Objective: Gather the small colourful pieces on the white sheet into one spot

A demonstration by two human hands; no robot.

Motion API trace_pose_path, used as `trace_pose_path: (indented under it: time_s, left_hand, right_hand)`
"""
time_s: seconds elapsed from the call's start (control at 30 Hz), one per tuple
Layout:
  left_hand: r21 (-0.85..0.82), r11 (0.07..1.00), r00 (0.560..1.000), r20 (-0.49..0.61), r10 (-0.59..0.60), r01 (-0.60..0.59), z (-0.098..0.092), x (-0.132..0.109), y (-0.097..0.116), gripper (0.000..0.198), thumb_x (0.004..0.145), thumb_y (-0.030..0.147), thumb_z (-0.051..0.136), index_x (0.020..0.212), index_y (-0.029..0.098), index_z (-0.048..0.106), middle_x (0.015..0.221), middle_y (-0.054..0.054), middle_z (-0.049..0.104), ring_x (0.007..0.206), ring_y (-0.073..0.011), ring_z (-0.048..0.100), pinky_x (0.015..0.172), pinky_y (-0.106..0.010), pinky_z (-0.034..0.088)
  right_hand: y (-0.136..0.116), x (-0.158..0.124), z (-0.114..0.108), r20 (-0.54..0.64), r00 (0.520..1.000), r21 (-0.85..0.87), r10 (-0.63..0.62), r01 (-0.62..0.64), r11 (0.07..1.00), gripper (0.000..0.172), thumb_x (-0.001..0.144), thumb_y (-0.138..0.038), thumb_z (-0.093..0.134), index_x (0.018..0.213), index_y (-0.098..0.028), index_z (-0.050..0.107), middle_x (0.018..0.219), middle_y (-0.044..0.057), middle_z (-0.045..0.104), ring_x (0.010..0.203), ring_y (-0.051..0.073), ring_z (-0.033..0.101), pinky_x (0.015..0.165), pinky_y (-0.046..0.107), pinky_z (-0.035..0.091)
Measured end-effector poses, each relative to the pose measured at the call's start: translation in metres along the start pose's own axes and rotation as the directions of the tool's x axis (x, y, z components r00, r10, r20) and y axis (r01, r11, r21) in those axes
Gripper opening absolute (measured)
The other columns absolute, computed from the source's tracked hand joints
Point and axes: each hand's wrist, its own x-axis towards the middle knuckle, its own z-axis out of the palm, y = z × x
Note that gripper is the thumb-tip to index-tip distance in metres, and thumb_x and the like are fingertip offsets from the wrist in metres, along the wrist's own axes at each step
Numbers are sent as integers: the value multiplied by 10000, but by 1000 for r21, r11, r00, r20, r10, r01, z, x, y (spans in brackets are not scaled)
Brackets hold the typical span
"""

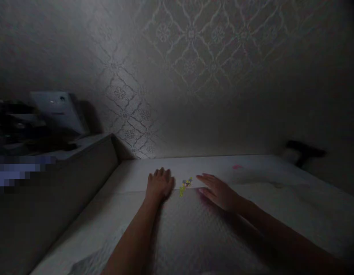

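Grip slack in my right hand (220, 194), I cannot tell about my curled left hand (160, 183), and with the small yellow-grey piece (186, 183) lying between them on the pale surface (179, 229), light fingertips would suit it best.

Premises appear domestic: a dimly lit home room. Evidence: grey wallpaper with a flower-and-lattice pattern (191, 61), a pale, textured, bed-like surface (182, 233) below it, and a grey flat-sided cabinet (70, 187) alongside.
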Motion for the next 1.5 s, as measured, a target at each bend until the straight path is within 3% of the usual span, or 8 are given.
trace_pose_path:
  time_s: [0.2,0.47,0.77,1.03,1.2,1.5]
  left_hand:
    - [18,1000,1000,-18,3,-2,-5,-3,1,498,1023,438,273,1437,231,456,1554,-128,437,1427,-293,387,1127,-505,317]
    - [-11,1000,1000,-26,0,0,-6,-4,3,505,1019,443,283,1432,219,468,1557,-138,433,1427,-302,387,1129,-521,315]
    - [2,1000,1000,-29,10,-10,-7,-4,3,503,1016,420,289,1427,196,475,1543,-150,446,1415,-315,398,1121,-528,323]
    - [-16,1000,999,-33,11,-11,-4,-3,2,520,1017,427,284,1442,188,468,1554,-157,431,1431,-321,383,1131,-539,310]
    - [-21,1000,1000,-25,-3,2,-7,-4,3,507,1013,423,301,1431,196,478,1556,-151,430,1431,-314,381,1130,-532,311]
    - [-28,1000,999,-34,13,-14,-7,-4,3,485,1014,427,308,1401,204,498,1530,-152,463,1407,-314,415,1125,-531,323]
  right_hand:
    - [-12,12,18,19,1000,5,-17,17,1000,501,987,-368,470,1451,-186,511,1455,147,557,1393,311,454,1137,527,388]
    - [-9,8,17,-26,984,15,-174,174,985,417,1025,-392,422,1366,-225,596,1390,94,625,1354,258,502,1186,511,322]
    - [-10,15,11,6,991,91,-134,133,987,366,996,-328,473,1277,-184,658,1340,135,653,1313,265,544,1168,526,342]
    - [-7,9,13,-6,994,32,-109,109,994,412,1005,-385,465,1332,-200,633,1372,138,631,1337,278,523,1163,526,351]
    - [-11,13,17,6,988,18,-155,155,988,388,1008,-371,466,1326,-230,639,1365,97,643,1341,257,519,1191,520,312]
    - [8,-4,8,4,986,-41,-169,169,985,356,985,-320,497,1250,-161,673,1313,143,669,1283,280,571,1163,540,355]
